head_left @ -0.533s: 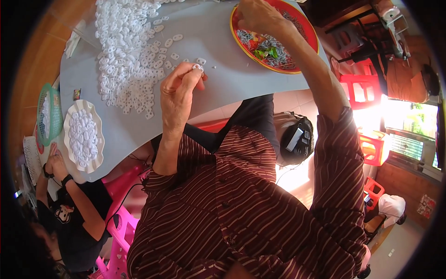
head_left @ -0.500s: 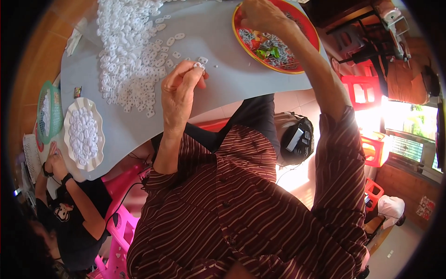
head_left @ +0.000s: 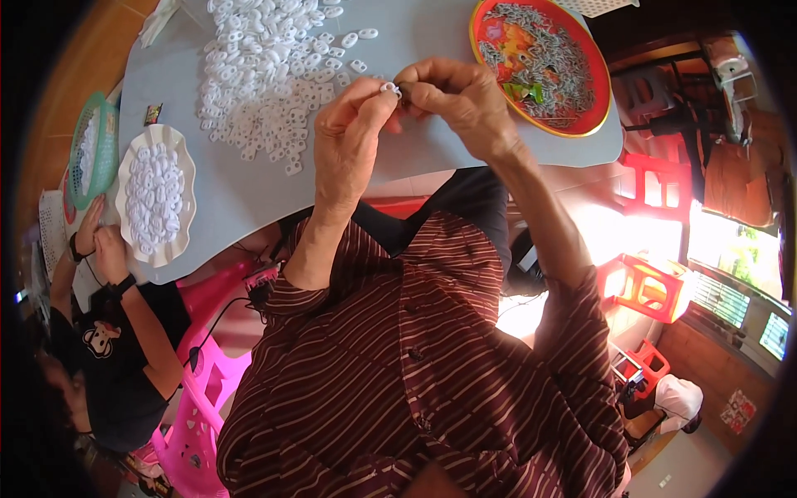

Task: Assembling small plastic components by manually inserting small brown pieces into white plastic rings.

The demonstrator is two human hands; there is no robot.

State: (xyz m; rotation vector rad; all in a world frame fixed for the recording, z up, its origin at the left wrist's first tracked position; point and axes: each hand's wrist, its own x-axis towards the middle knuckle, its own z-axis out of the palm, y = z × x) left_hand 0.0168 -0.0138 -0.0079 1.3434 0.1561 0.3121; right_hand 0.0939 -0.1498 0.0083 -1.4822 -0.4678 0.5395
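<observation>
Between thumb and fingers, my left hand (head_left: 353, 133) pinches a small white plastic piece (head_left: 389, 89). My right hand (head_left: 457, 100) is brought up against it, fingertips closed; whatever they hold is too small to make out. Behind and left of my hands spreads a large heap of white plastic pieces (head_left: 257, 62), oval and with holes, on the grey table (head_left: 423, 33). To the right sits a red round tray (head_left: 601, 100) with a yellow rim, holding many small grey metal parts (head_left: 564, 70) and a green scrap (head_left: 523, 91).
A scalloped white dish (head_left: 184, 224) of white pieces stands at the table's left edge, beside a green basket (head_left: 104, 153). A co-worker (head_left: 124, 349) sits there with hands near the dish. A pink chair (head_left: 199, 398) is at lower left; red stools (head_left: 652, 286) stand right.
My right hand has come back from the red tray to meet my left hand at the white piece. The view has shifted slightly.
</observation>
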